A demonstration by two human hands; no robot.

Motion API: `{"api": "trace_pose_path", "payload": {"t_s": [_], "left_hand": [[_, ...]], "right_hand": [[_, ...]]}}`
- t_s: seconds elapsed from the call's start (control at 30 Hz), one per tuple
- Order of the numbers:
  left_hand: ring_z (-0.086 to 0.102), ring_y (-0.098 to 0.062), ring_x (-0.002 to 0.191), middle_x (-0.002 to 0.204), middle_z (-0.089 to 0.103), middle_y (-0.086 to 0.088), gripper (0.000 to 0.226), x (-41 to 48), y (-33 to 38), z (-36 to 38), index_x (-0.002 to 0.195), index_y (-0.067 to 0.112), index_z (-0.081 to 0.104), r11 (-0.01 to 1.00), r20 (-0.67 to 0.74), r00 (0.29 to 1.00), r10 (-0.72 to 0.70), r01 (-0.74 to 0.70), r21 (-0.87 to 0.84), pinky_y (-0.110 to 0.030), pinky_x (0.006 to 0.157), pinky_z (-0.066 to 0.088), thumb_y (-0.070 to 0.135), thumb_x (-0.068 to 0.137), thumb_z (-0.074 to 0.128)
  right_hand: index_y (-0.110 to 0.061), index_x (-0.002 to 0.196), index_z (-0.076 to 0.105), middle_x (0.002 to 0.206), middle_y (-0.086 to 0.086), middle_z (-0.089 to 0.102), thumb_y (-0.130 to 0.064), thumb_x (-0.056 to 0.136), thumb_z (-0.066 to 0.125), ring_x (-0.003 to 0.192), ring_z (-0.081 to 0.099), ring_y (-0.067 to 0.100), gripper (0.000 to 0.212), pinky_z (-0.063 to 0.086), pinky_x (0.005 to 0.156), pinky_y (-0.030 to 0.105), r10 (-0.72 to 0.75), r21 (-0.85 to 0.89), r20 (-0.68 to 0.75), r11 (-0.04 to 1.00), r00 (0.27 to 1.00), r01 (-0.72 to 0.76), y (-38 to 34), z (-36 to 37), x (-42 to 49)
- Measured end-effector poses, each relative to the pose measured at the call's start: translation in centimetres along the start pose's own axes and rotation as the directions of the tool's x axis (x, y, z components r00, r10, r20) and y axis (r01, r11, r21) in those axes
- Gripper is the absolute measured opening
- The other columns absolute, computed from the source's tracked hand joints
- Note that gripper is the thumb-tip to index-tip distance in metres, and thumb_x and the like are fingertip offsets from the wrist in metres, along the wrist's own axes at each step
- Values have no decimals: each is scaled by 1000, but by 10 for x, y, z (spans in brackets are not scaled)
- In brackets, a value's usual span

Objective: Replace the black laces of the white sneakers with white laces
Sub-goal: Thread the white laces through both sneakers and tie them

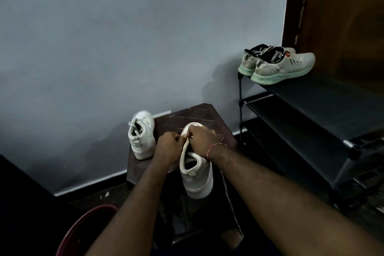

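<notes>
A white sneaker (196, 174) lies on a dark brown stool (182, 118), heel toward me and overhanging the front edge. My left hand (167, 146) and my right hand (202, 141) are curled over its lacing area, and a bit of white lace shows between their fingers. The eyelets are hidden under my hands. The second white sneaker (142, 134) stands at the stool's left edge, heel toward me, with white lace ends showing at its top.
A black shoe rack (311, 110) stands to the right, with a pair of grey running shoes (278, 64) with green soles on its top shelf. A red round rim (87, 228) sits at the lower left. A grey wall is close behind the stool.
</notes>
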State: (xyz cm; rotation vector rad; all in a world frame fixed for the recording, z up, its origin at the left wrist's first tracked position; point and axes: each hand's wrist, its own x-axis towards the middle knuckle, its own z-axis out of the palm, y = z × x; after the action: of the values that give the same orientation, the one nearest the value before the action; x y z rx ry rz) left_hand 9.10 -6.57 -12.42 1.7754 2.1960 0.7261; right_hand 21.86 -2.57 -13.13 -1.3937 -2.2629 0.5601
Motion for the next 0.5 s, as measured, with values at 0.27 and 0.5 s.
{"api": "trace_pose_path", "payload": {"t_s": [0.27,0.5], "left_hand": [[59,-26,69,73,63,-15,33,-2,2,-4,73,10,67,963,158,975,-153,183,-199,-37,65,48,33,90,52],[36,-9,39,48,49,2,32,3,63,-95,62,16,50,329,-191,957,-220,-111,-938,-19,39,25,14,94,49]], "right_hand": [[-24,108,54,127,-2,55,-24,90,49,124,44,23,19,32,100,40,24,-33,3,999,1000,-24,4,9,4],[-22,116,52,132,0,51,-30,88,53,127,43,24,29,32,102,40,21,-62,23,998,1000,-19,3,7,3]]}}
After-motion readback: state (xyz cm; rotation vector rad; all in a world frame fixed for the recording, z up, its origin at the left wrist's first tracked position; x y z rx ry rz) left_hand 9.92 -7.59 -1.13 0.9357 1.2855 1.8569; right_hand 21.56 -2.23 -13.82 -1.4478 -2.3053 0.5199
